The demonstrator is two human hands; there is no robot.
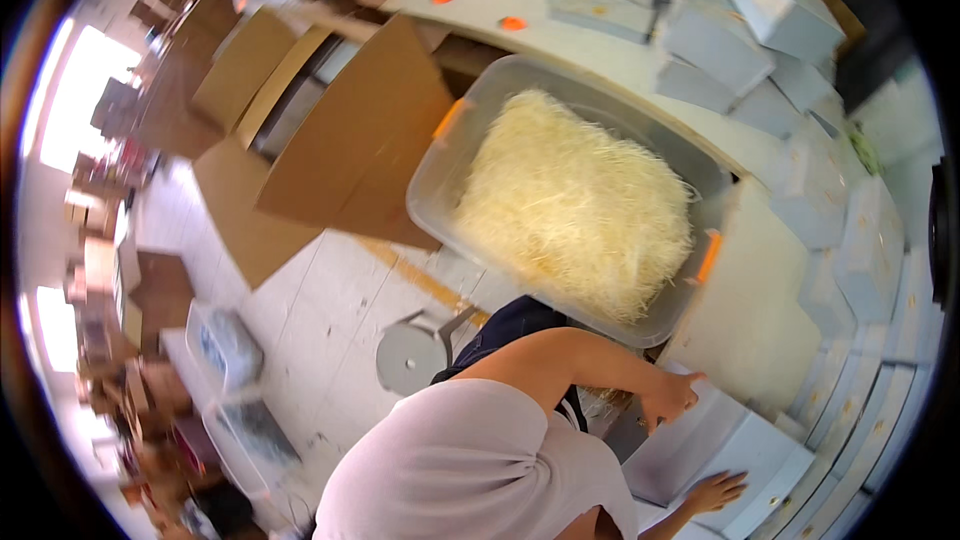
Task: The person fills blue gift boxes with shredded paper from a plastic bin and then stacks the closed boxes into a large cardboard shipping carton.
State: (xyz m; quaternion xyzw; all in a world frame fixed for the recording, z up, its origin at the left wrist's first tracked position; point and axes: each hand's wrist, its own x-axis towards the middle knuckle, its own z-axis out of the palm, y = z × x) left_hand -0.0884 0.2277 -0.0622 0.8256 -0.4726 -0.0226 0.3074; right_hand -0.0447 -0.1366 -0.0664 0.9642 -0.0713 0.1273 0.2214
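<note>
A pale blue-grey box with its hollow side showing lies at the lower right. My left hand is over its upper edge, thumb and index finger spread; whether it grips the edge is unclear. My right hand rests flat on the box's outer face, fingers apart. Above my left arm, a grey plastic tub with orange handles holds a heap of pale yellow shredded filler.
More pale blue boxes are piled and stacked along the worktable. Open cardboard cartons stand left of the tub. A round grey stool is behind me. Plastic bins and further cartons are at the far left.
</note>
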